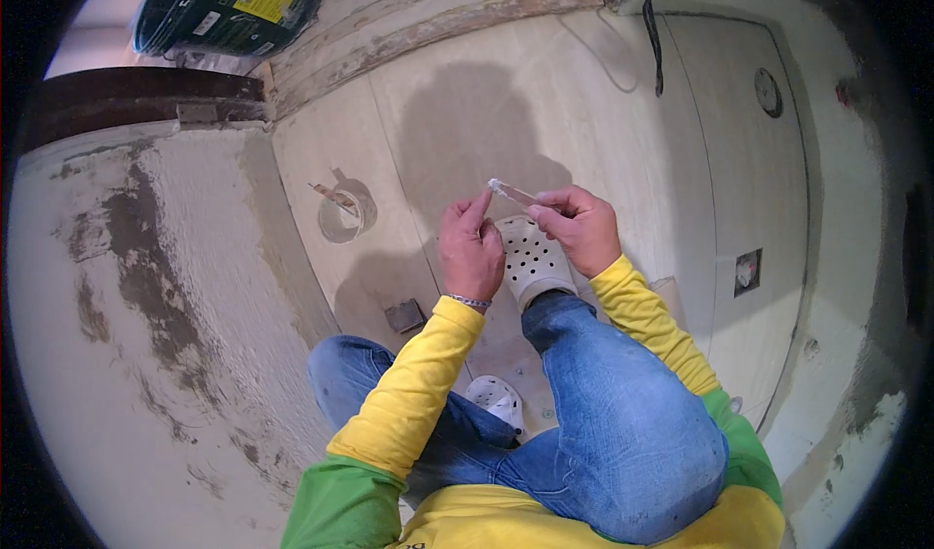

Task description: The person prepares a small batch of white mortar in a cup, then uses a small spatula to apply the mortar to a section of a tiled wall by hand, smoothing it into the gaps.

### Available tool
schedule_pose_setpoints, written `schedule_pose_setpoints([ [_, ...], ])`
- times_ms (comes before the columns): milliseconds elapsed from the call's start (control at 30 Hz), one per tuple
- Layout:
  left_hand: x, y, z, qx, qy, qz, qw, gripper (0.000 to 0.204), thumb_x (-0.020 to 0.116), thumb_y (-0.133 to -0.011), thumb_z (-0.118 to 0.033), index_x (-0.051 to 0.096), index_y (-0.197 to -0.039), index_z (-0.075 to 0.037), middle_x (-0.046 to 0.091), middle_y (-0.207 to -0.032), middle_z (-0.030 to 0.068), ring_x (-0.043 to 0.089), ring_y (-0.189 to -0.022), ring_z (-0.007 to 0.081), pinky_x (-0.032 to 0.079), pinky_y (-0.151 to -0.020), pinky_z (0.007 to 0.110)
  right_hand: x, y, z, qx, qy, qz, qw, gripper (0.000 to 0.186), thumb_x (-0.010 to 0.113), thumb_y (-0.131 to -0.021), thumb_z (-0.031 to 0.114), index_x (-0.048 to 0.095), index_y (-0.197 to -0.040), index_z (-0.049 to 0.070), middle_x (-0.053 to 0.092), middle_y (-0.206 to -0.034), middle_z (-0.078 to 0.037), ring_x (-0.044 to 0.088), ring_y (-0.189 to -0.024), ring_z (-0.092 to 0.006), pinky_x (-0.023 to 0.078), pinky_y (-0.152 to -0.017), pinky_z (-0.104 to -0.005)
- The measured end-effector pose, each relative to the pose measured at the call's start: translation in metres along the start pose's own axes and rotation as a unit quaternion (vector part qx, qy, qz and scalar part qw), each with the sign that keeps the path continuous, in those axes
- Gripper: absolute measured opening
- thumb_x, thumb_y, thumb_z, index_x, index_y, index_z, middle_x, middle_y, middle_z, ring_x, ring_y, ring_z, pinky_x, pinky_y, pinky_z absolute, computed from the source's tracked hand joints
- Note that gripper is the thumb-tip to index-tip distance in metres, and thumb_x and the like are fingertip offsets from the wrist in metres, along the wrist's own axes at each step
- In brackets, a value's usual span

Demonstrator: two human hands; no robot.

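Observation:
My right hand (584, 226) pinches a thin, flat stick (514, 195) between thumb and fingers. A lump of white paste (495, 185) clings to its far tip. My left hand (472, 254) has its index finger stretched out to that tip, touching or almost touching the paste, while its other fingers are partly curled and hold nothing visible. Both hands are raised above my white clog (533, 255). To the left on the tiled floor stands a small whitish tub (341, 226) with a stick (333, 197) leaning in it.
Pale large tiles (623, 141) cover the floor. A dark square piece (404, 316) lies by my left forearm. At right are a round opening (769, 93) and a square cutout (747, 272). Black cables (654, 38) hang far off. A dark green bucket (229, 9) stands beyond the ledge.

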State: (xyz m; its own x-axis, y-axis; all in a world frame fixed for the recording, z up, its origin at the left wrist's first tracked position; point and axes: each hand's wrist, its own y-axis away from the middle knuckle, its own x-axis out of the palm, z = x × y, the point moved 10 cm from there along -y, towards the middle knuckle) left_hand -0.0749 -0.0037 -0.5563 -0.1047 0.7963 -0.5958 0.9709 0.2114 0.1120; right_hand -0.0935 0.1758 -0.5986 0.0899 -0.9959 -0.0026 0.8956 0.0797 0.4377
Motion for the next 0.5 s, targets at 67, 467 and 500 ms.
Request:
schedule_pose_setpoints([
  [67, 0.002, -0.001, -0.001, 0.006, -0.004, -0.001, 1.0, 0.041, 0.053, -0.079, 0.001, 0.064, -0.117, -0.006, 0.059, -0.101, 0.016, 0.06, -0.088, 0.0264, 0.049, -0.079, 0.034, -0.004, -0.001, -0.002, -0.003, 0.02, -0.009, 1.0, 0.02, 0.074, -0.081, 0.015, 0.069, -0.094, 0.0, 0.068, -0.075, -0.004, 0.06, -0.064, -0.0069, 0.049, -0.057, -0.0228],
  [467, 0.046, 0.004, 0.068, -0.271, 0.309, 0.142, 0.901, 0.029, 0.057, -0.083, -0.004, 0.064, -0.111, -0.004, 0.064, -0.106, 0.004, 0.059, -0.088, 0.0138, 0.048, -0.076, 0.028, -0.012, -0.006, -0.031, 0.053, 0.001, -0.016, 0.998, 0.024, 0.075, -0.08, 0.015, 0.068, -0.096, -0.001, 0.066, -0.072, -0.004, 0.058, -0.06, -0.0077, 0.048, -0.056, -0.0232],
  [500, 0.051, 0.007, 0.07, -0.306, 0.36, 0.156, 0.867, 0.03, 0.057, -0.084, -0.005, 0.064, -0.113, -0.004, 0.064, -0.107, 0.0033, 0.059, -0.089, 0.0138, 0.048, -0.076, 0.028, -0.012, -0.008, -0.031, 0.052, 0.001, -0.016, 0.999, 0.024, 0.075, -0.08, 0.015, 0.068, -0.096, -0.001, 0.066, -0.072, -0.004, 0.058, -0.06, -0.0077, 0.048, -0.056, -0.0232],
])
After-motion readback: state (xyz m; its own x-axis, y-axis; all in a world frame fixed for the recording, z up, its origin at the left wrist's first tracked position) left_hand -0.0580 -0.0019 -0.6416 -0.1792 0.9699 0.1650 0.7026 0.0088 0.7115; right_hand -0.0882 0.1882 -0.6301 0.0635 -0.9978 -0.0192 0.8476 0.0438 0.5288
